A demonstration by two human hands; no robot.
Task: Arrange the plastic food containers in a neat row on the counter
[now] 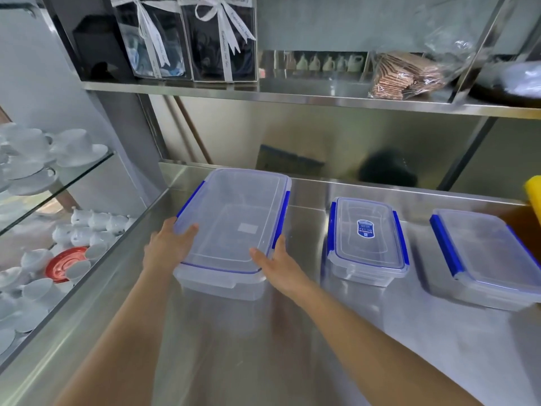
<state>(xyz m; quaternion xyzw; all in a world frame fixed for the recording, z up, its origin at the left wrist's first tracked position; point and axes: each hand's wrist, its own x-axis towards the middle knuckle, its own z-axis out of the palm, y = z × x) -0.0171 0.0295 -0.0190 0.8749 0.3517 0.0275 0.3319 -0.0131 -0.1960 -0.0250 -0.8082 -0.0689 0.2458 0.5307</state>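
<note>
Three clear plastic containers with blue latches stand on the steel counter point(263, 341). The large container point(234, 221) is at the left. My left hand point(167, 247) grips its near left corner, thumb on the lid. My right hand point(278, 265) grips its near right corner, fingers along the side latch. A small container point(367, 238) with a blue label on its lid stands to the right of it. A medium container point(491, 256) lies farther right, turned at an angle.
A steel shelf point(292, 95) above holds ribboned gift boxes point(190, 39) and a bag of wafers point(407, 74). A glass case point(44, 230) at the left holds white cups and teapots. A yellow object point(534, 194) sits at the right edge.
</note>
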